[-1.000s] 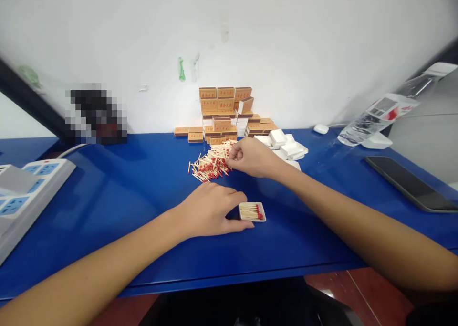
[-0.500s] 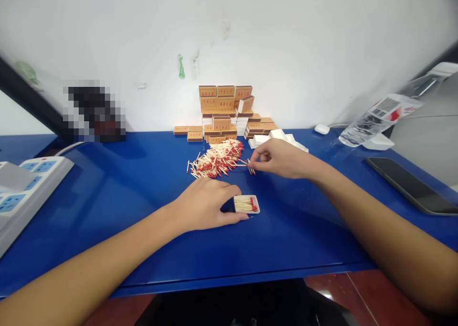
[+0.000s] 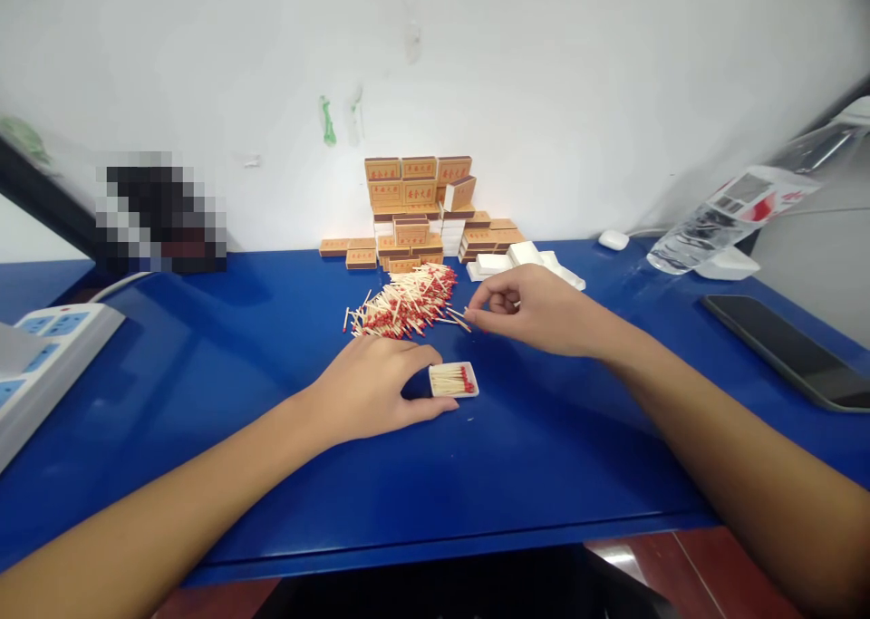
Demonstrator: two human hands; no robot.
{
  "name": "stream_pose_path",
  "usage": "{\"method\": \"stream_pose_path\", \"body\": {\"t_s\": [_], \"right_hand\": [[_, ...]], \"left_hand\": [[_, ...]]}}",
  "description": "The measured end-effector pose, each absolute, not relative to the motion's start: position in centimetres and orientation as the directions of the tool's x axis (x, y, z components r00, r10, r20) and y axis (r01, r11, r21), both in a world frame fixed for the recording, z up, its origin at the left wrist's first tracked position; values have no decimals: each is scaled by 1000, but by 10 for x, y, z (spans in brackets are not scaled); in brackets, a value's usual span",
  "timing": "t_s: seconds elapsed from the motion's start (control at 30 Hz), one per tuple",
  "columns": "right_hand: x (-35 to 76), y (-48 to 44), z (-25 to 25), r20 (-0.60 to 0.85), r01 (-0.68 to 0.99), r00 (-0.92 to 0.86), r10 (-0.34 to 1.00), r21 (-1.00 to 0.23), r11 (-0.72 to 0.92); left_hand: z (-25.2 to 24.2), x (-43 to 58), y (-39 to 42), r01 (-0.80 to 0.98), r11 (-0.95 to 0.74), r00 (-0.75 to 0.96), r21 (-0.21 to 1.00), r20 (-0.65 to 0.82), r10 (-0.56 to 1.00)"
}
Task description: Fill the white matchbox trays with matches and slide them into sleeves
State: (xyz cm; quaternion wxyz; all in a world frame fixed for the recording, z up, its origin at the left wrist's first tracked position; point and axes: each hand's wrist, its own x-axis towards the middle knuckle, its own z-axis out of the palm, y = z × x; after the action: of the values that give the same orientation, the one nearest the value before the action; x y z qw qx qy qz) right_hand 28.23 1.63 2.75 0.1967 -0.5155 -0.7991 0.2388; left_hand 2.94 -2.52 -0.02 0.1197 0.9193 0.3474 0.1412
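Observation:
My left hand (image 3: 381,388) rests on the table with its thumb and forefinger around the left end of a small white matchbox tray (image 3: 476,382). Red-headed matches (image 3: 449,382) lie side by side in that tray, heads to the right. Farther back, my right hand (image 3: 534,306) is closed in a pinch at the right edge of a loose heap of matches (image 3: 408,302). Thin matchsticks (image 3: 457,314) show at its fingertips; how many are held I cannot tell.
Stacked matchboxes (image 3: 418,193) stand against the wall behind the heap. White empty trays (image 3: 523,255) lie to their right. A plastic bottle (image 3: 720,216) and a phone (image 3: 781,347) are on the right. At the left sits a power strip (image 3: 64,338).
My right hand has shifted slightly at the heap's right edge, and the matchsticks at its fingertips lie differently. My left hand stays at the tray. The whole view has shifted a little.

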Motion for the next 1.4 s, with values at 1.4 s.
{"method": "stream_pose_path", "body": {"t_s": [1.4], "right_hand": [[275, 3, 30, 20, 804, -348, 937, -507, 310]], "left_hand": [[-2, 34, -31, 464, -748, 763, 475, 215, 610]]}}
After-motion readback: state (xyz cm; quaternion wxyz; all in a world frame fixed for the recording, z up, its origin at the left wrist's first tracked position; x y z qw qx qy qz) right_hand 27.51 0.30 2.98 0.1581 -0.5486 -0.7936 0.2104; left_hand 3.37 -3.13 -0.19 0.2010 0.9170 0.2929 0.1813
